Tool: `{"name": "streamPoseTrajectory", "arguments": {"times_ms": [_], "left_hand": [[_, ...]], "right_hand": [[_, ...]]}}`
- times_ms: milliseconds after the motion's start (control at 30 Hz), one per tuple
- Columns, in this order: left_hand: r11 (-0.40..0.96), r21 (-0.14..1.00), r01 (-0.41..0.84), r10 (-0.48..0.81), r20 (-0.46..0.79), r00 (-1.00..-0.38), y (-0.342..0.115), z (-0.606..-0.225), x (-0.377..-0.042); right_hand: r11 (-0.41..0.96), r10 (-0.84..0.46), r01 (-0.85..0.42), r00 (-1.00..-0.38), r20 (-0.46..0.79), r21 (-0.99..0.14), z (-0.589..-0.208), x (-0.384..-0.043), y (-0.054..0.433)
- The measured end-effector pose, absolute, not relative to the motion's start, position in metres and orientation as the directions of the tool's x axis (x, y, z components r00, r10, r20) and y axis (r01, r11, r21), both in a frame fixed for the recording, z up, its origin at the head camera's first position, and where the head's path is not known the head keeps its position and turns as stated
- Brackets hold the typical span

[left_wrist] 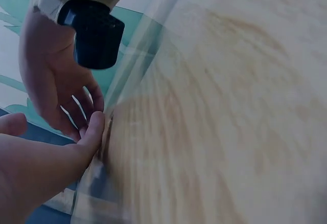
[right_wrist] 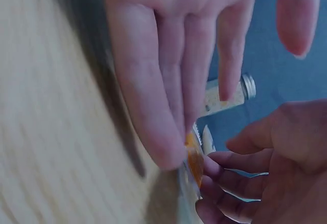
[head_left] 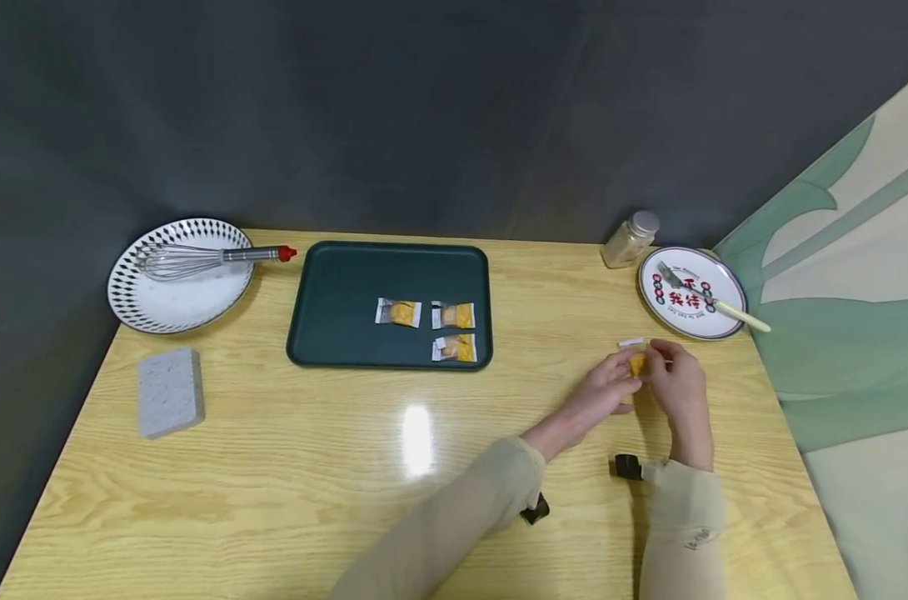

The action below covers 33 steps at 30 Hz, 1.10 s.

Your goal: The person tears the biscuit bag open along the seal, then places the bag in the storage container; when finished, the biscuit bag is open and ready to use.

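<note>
Both hands meet over the table's right side, around a small wrapped snack packet (head_left: 637, 364) with orange-yellow print. My right hand (head_left: 677, 387) pinches the packet at its fingertips. From the other side my left hand (head_left: 600, 389) reaches in, its fingertips at the wrapper; the right wrist view shows its fingers (right_wrist: 237, 183) spread beside the packet (right_wrist: 194, 155). Fingers cover part of the wrapper. In the left wrist view the hands come together at the left, the packet hidden. Three similar packets (head_left: 454, 316) lie in a dark green tray (head_left: 349, 333).
Behind the hands stand a capped glass jar (head_left: 628, 242) and a round plate (head_left: 679, 312) bearing a fork (head_left: 712, 302). To the far left are a patterned bowl (head_left: 162, 308) with a whisk (head_left: 199, 260) across it, and a grey sponge (head_left: 171, 392). A dark wall borders the table's back.
</note>
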<state>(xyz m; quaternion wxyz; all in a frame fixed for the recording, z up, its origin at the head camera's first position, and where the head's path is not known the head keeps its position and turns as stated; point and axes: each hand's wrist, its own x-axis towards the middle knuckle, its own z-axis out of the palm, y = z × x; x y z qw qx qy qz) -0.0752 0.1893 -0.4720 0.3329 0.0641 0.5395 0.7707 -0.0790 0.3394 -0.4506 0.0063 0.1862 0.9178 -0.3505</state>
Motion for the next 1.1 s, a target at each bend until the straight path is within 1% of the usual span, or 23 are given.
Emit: {"name": "streamPoseTrajectory", "arguments": {"times_ms": [100, 200, 367, 500, 667, 800, 933, 1100], "left_hand": [[-0.234, 0.868, -0.438, 0.564, -0.245, -0.789, 0.179, -0.471, -0.077], [-0.252, 0.876, -0.412, 0.549, -0.222, -0.806, 0.161, -0.472, -0.078], [-0.279, 0.878, -0.389, 0.510, -0.208, -0.835, 0.129, -0.473, -0.080], [-0.296, 0.876, -0.379, 0.491, -0.201, -0.848, 0.106, -0.470, -0.080], [-0.293, 0.902, -0.317, 0.488, -0.144, -0.861, 0.076, -0.468, -0.080], [-0.297, 0.921, -0.251, 0.415, -0.112, -0.903, 0.057, -0.469, -0.084], [-0.294, 0.925, -0.240, 0.334, -0.136, -0.933, 0.044, -0.469, -0.089], [-0.259, 0.928, -0.267, 0.270, -0.195, -0.943, 0.035, -0.470, -0.093]], "right_hand": [[0.682, 0.319, 0.320, -0.939, -0.126, -0.658, -0.447, -0.079, 0.334], [0.665, 0.264, 0.248, -0.960, -0.089, -0.705, -0.442, -0.078, 0.328], [0.568, 0.125, 0.116, -0.991, -0.054, -0.815, -0.434, -0.076, 0.311], [0.497, 0.048, 0.060, -0.998, -0.042, -0.866, -0.431, -0.075, 0.295], [0.461, 0.018, 0.027, -1.000, -0.021, -0.887, -0.426, -0.071, 0.276], [0.436, -0.001, 0.012, -1.000, -0.014, -0.900, -0.422, -0.067, 0.259], [0.411, -0.042, 0.005, -0.999, -0.024, -0.912, -0.420, -0.061, 0.239], [0.422, -0.090, -0.007, -0.995, -0.034, -0.906, -0.420, -0.058, 0.218]]}}
